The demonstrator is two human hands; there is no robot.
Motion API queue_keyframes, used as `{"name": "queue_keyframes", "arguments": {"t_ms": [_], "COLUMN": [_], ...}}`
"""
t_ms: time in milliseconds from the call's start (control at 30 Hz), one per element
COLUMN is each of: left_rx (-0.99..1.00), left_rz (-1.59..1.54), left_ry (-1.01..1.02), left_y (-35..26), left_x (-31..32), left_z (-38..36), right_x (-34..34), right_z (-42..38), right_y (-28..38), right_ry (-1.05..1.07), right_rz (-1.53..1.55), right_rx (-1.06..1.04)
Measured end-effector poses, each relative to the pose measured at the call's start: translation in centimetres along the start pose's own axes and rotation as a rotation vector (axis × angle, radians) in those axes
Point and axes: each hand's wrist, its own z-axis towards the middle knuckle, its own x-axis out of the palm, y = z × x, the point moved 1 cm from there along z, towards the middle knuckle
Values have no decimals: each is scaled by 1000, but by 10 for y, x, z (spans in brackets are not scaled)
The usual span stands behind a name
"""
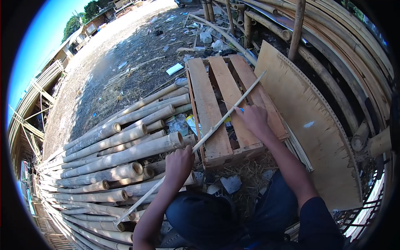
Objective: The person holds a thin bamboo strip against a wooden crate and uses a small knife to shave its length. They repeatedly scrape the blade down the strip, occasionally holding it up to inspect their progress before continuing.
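Observation:
A long, thin bamboo strip [216, 126] runs diagonally from the lower left to the upper right, its far part passing over a wooden crate [220, 80]. My left hand [180, 163] is closed around the strip, just left of the crate's near corner. Above the crate's slats, my right hand [252, 118] is closed on a small tool with a bit of blue showing at the fingers. A thin pointed part, perhaps its blade, reaches up and left to the strip. Most of the tool is hidden by the hand.
Stacked bamboo poles [158, 143] fill the left side, their cut ends facing the crate. A curved plywood sheet [308, 121] leans at the right, before more long poles [329, 75]. Litter and a white piece [174, 69] lie on the ground beyond.

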Motion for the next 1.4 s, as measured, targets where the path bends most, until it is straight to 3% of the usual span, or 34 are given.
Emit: {"name": "queue_keyframes", "arguments": {"t_ms": [67, 167, 333, 467, 533, 667, 733, 867, 967, 1100, 1200, 1233, 1333, 1400], "left_rx": [11, 17, 32, 15, 9, 23, 38, 34, -6, 16, 5, 12, 42, 44], "left_rz": [8, 39, 12, 22, -3, -10, -4, -32, -16, -18, -22, -23, 4, 10], "left_ry": [-9, -3, -51, -1, 6, -3, 8, -19, 1, -17, -8, -24, -39, -24], "left_y": [-2, -4, 1, 1, 1, -3, -3, 1, 5, 2, 0, 0, 2, 0], "left_x": [1, 1, 0, 7, 5, -4, -1, -2, 2, 5, 0, -2, -1, -1], "left_z": [6, 4, -2, 4, 3, -1, 2, -5, -3, 1, -3, -4, -3, 1], "right_x": [-7, -5, 12, 0, -4, -5, -4, 8, -4, -6, -11, -1, 9, -1], "right_z": [-4, -35, 6, -11, -27, -12, -7, 23, 22, -31, -26, -18, 9, -12], "right_y": [9, 46, -4, 20, 40, 27, 29, -39, -53, 23, 24, 14, -18, 8], "right_ry": [7, 147, -53, 84, 145, 127, 176, -65, -29, 153, 167, 71, 42, 3], "right_rz": [0, 36, -47, -46, 43, 77, 71, -134, -150, 22, 76, -23, -120, -90], "right_rx": [8, -164, -29, -20, -141, -169, -110, 147, 138, -98, -90, -52, 71, 24]}}
